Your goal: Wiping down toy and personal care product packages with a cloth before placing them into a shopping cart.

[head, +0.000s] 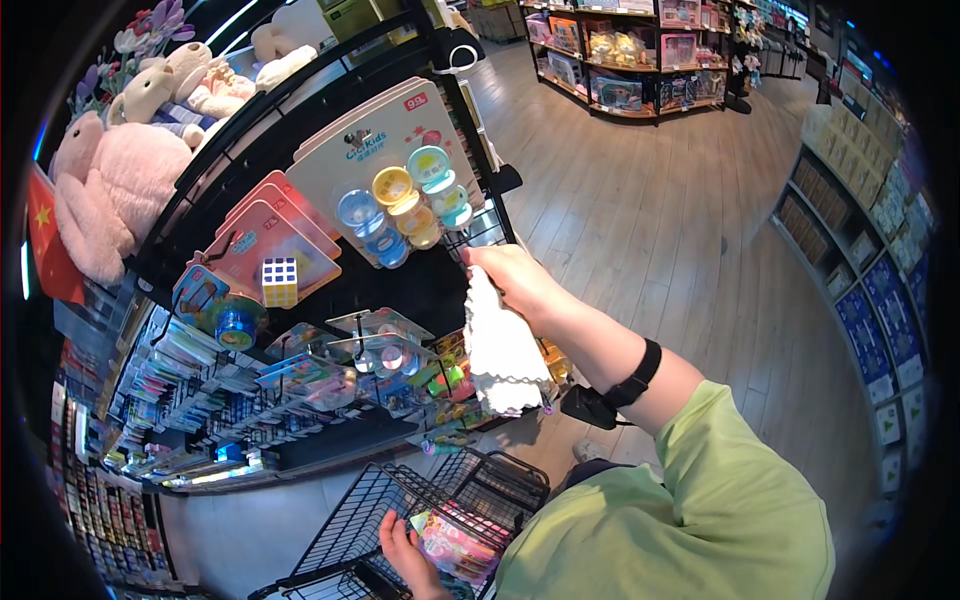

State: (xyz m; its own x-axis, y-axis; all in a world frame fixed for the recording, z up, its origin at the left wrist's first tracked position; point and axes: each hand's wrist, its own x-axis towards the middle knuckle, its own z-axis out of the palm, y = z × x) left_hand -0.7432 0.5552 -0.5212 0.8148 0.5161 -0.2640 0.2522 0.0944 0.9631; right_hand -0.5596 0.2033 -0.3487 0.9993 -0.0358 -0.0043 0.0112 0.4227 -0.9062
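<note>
My right hand (510,281) is raised at the black wire edge of a display rack, its fingers closed on a white cloth with a scalloped edge (499,345) that hangs below it. To its left, a blister card (315,176) with blue, yellow and teal round containers hangs on the rack. Low in the view, my left hand (405,551) is at the black wire shopping cart (330,517), fingers apart, beside a pink package (461,544) lying in the cart. Whether it touches the cart I cannot tell.
Plush toys (142,172) sit on the rack's top at left. Below are pink carded toys (262,232), a puzzle cube (280,283) and hanging stationery packs (180,367). A shelf of boxed goods (847,217) stands right, another display shelf (630,64) at the back.
</note>
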